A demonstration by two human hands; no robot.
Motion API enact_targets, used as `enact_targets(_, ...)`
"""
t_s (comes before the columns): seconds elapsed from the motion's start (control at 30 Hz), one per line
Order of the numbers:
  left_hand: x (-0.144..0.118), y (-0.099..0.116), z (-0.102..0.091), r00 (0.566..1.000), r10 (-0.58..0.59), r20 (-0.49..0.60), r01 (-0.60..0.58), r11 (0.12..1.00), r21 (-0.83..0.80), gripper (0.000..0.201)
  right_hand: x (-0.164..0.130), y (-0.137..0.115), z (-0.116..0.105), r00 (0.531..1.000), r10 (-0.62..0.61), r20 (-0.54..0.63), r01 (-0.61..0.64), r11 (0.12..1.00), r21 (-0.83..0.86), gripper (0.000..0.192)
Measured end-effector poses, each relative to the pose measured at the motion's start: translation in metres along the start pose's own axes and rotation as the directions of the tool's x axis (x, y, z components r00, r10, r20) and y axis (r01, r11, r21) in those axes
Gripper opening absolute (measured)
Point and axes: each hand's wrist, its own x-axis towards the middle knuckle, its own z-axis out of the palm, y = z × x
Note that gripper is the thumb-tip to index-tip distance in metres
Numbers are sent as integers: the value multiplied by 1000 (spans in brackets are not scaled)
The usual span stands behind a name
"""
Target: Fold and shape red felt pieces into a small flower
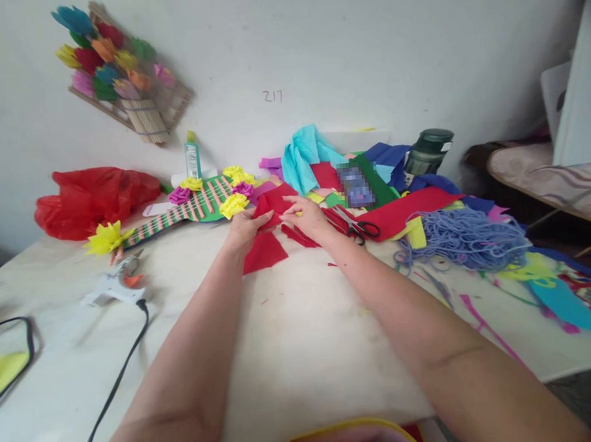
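Note:
My left hand (246, 228) pinches a piece of red crepe paper (277, 201), thumb on top. From the right, my right hand (305, 215) meets the same piece with its fingers bent together at the edge. Below them on the table lies another red paper piece (266, 252), with narrow red strips (299, 236) beside it. Black-handled scissors (361, 229) rest just right of my right hand. Left of my hands sits a small green guitar craft (209, 203) trimmed with yellow and purple paper flowers.
A white glue gun (114, 289) with a black cord lies at left. Blue yarn (469, 237) heaps at right. Behind are a red plastic bag (97, 201), a glue bottle (192, 158), light-blue paper (304, 157) and a dark jar (429, 151). Paper flowers (110, 65) hang on the wall.

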Motion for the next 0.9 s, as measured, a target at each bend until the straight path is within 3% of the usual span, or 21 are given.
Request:
enact_targets(0.17,0,1,0,1000,19,-15,-19,1000,-5,31,2,7,-2,998,12,-55,-4,989,147,7)
enact_targets(0.27,0,1,-1,1000,21,-14,-21,1000,2,33,5,12,-6,993,52,-102,-27,971,237,18)
enact_targets(0.4,-2,2,1,999,-1,43,0,999,43,35,5,16,-13,983,166,78,-182,939,292,49)
enact_targets(0.6,-5,6,4,986,-73,153,48,986,160,38,1,17,-16,915,278,291,-354,900,253,59)
enact_targets(0.7,-6,8,5,981,-92,169,57,977,205,38,0,15,-15,890,288,353,-399,867,299,54)
enact_targets(0.9,-6,6,5,988,-27,155,-10,972,234,35,-1,7,-16,891,257,374,-396,843,363,37)
